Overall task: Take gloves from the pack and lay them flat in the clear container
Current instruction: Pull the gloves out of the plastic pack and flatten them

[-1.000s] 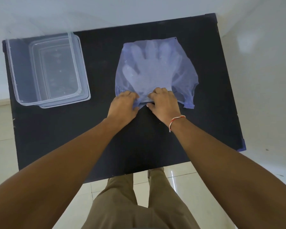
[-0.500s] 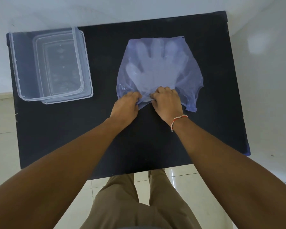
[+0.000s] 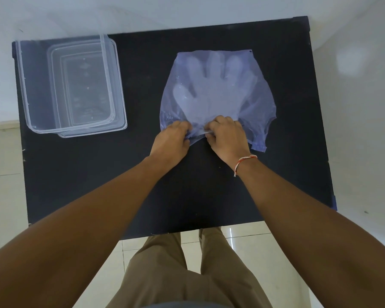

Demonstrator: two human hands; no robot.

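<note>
Pinching the pack [image 3: 218, 90] near edge, both hands [image 3: 200, 138] bunch it.

The person has two bare arms with no sleeves showing on them. The left hand [image 3: 171, 141] has nothing on it, no ring and no band. The right hand [image 3: 227, 138] is bare too, but its wrist has a thin string bracelet [image 3: 243, 163] tied around it (the thread is white with bits of red or orange, and a little end hangs loose). Lower down, the person wears brown-tan trousers [image 3: 178, 270] with soft folds in the cloth. A dark strip of clothing shows at the very bottom edge.
</note>
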